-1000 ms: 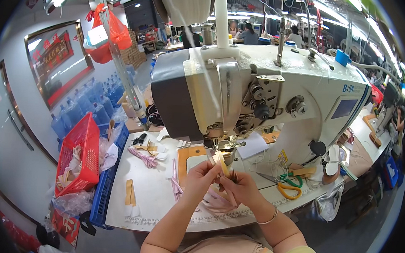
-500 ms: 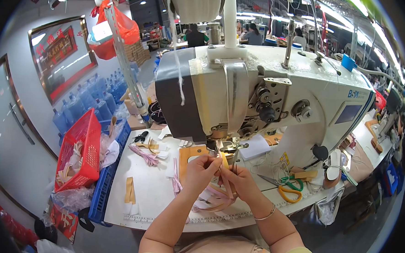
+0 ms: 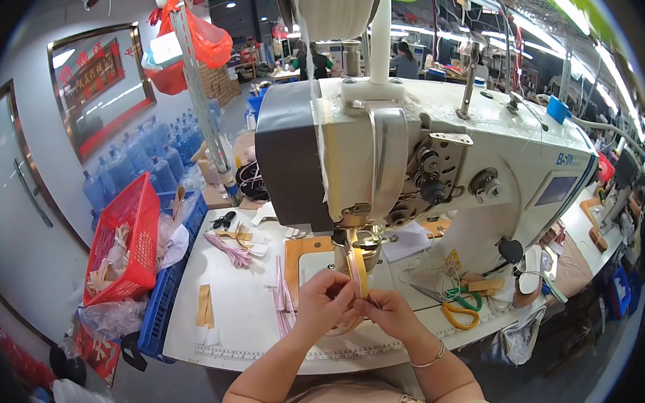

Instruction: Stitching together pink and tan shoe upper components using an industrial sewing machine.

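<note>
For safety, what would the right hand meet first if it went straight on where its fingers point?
The right hand would likely meet the yellow strip first, then the left hand; depth is unclear.

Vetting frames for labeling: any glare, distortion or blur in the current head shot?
Head view: fisheye bows the white table's front edge and blackens the corners; head view: ceiling tubes blow out upper right, and bright light hits the yellow strip; head view: distant background looks soft, left hand and right hand reasonably clear.
</note>
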A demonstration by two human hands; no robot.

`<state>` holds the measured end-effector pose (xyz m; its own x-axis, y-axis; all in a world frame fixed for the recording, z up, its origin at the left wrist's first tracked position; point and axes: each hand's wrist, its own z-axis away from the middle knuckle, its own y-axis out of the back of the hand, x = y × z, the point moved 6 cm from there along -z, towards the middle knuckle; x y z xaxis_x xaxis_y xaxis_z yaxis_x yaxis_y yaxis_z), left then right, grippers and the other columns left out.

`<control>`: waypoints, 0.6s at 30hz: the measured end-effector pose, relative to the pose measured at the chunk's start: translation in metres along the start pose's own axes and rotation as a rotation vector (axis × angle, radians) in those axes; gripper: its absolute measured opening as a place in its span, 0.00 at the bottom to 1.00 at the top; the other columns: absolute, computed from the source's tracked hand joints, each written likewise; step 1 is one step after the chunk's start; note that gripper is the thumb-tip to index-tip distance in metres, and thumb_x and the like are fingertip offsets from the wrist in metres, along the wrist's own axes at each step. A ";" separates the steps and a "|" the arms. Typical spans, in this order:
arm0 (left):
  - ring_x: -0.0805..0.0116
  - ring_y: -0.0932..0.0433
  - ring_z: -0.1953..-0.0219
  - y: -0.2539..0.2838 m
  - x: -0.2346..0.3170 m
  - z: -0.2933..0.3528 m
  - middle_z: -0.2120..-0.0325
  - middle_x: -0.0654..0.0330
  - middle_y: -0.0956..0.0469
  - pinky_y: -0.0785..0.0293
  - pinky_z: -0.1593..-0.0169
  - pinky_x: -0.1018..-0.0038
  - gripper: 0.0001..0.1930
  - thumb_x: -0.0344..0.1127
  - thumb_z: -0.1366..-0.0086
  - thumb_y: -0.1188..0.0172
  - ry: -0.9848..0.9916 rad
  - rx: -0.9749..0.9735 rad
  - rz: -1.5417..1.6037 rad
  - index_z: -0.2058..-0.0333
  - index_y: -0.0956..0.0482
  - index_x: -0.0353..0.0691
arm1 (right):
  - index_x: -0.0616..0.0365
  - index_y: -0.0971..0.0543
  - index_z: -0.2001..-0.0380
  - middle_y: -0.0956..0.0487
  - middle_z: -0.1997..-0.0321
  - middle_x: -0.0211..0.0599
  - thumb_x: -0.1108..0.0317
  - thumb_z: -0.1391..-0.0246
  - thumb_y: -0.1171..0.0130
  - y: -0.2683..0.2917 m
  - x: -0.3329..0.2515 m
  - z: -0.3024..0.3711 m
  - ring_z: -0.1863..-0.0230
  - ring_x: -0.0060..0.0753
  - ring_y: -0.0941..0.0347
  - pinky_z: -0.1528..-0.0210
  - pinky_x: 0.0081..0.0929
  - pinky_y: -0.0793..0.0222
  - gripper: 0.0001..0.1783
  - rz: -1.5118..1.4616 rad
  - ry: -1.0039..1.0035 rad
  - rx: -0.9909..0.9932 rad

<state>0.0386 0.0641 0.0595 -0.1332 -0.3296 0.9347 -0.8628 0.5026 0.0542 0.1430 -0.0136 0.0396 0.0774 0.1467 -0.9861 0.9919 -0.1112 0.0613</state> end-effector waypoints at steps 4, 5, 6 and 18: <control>0.78 0.28 0.79 0.003 0.001 -0.014 0.81 0.63 0.28 0.32 0.75 0.82 0.05 0.29 0.47 0.41 -0.033 0.004 -0.072 0.76 0.27 0.33 | 0.65 0.25 0.71 0.28 0.76 0.23 0.68 0.47 0.49 0.003 -0.003 -0.014 0.73 0.11 0.38 0.72 0.13 0.39 0.10 -0.051 0.014 0.030; 0.78 0.28 0.79 0.005 0.002 -0.017 0.80 0.62 0.28 0.32 0.74 0.82 0.06 0.30 0.47 0.41 -0.034 0.013 -0.084 0.76 0.27 0.33 | 0.65 0.25 0.71 0.28 0.77 0.22 0.67 0.46 0.49 0.003 -0.006 -0.018 0.73 0.11 0.38 0.72 0.14 0.39 0.10 -0.017 0.000 0.031; 0.78 0.28 0.79 0.004 0.003 -0.020 0.80 0.62 0.28 0.32 0.74 0.82 0.06 0.30 0.47 0.41 -0.035 0.012 -0.084 0.76 0.27 0.33 | 0.65 0.25 0.71 0.28 0.78 0.22 0.66 0.46 0.49 0.004 -0.007 -0.021 0.73 0.11 0.38 0.72 0.14 0.40 0.11 0.019 -0.014 0.036; 0.70 0.27 0.75 0.008 0.031 -0.021 0.76 0.57 0.28 0.32 0.72 0.78 0.04 0.28 0.49 0.42 -0.217 0.058 -0.316 0.73 0.25 0.37 | 0.58 0.25 0.74 0.31 0.83 0.21 0.61 0.47 0.49 0.002 -0.001 -0.032 0.86 0.10 0.44 0.85 0.10 0.51 0.12 -0.338 -0.074 0.232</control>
<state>0.0382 0.0745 0.0962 0.0485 -0.6253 0.7788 -0.9033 0.3053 0.3014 0.1484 0.0175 0.0453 -0.2643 0.1433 -0.9537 0.9105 -0.2889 -0.2957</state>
